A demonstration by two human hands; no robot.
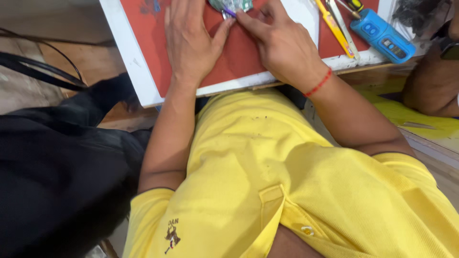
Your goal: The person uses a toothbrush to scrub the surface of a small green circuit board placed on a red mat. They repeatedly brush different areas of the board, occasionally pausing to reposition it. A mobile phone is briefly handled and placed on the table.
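Observation:
Both my hands rest on a red mat (239,57) framed in white at the top of the head view. My left hand (191,40) lies flat with the fingers stretched up, its thumb touching a small green circuit board (233,5) at the frame's top edge. My right hand (277,40) meets it from the right, thumb and forefinger pinched at the same board and at a small purple part (230,12). Most of the board is cut off by the frame edge. A red thread band (319,83) circles my right wrist.
A blue handheld tool (382,34) and a yellow-handled tool (334,24) lie on the mat's right side. Another person's arm (432,79) with a dark watch sits at the far right. My yellow shirt (287,181) fills the lower frame; black cloth (57,167) and cables lie left.

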